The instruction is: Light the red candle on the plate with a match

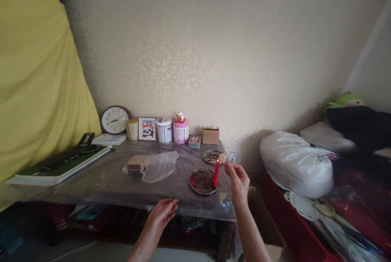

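A lit red candle (216, 175) stands slightly tilted at the right side of a round metal plate (198, 192) covered with dark burnt bits. My right hand (239, 178) is raised just right of the flame, its thumb and fingertips pinched together; what they hold is too small to make out. Low at the table's front edge, my left hand (161, 214) has its fingers closed around a few short wooden sticks (176, 201), which look like matchsticks. Behind the candle, pale sticks (222, 158) lie on a second metal plate (205, 161) with more dark bits.
On the plastic-covered table (116, 180) are a wooden block stack (137, 165) with a clear bag (160, 167), a matchbox (194, 142), a cardboard box (210, 135), tins (164, 131) and a clock (115, 120). White bags (296, 164) are piled at right.
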Tool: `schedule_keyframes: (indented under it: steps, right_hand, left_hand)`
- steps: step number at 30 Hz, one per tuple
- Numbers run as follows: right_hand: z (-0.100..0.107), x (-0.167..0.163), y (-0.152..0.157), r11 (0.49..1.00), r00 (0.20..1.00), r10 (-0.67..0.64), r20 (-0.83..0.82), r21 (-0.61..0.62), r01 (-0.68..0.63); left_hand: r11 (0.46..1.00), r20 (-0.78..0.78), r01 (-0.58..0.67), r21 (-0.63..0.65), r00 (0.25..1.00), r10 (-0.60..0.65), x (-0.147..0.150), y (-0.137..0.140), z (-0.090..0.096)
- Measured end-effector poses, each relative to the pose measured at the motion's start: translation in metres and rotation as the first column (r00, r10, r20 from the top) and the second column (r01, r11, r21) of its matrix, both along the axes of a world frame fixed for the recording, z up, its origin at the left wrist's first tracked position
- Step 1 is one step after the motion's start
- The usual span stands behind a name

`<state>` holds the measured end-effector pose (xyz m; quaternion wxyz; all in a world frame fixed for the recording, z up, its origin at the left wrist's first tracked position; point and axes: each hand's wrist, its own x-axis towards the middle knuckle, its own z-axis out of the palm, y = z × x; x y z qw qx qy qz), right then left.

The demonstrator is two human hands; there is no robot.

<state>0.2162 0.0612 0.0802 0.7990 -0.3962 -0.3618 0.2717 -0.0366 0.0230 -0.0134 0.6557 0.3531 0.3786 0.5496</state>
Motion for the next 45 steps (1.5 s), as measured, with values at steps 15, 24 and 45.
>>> schedule_keyframes:
  steps: [15,24,45]
  right_hand:
    - [-0.0054,0.0023,0.007,1.0,1.0,-0.009,0.022,-0.011,0.01]
    - [-0.0079,0.003,0.0096,1.0,1.0,-0.015,0.02,-0.014,0.015]
    - [-0.0056,0.0018,0.0081,0.999,0.999,-0.027,0.02,-0.018,0.027]
  left_hand:
    - [1.0,-0.013,-0.018,-0.026,1.0,0.017,0.0002,-0.0015,0.0032]
    - [0.999,-0.016,-0.014,-0.035,1.0,0.013,0.0004,0.0008,0.0008]
    - [0.998,-0.024,-0.026,-0.051,0.999,0.025,0.0009,0.0001,0.0002]
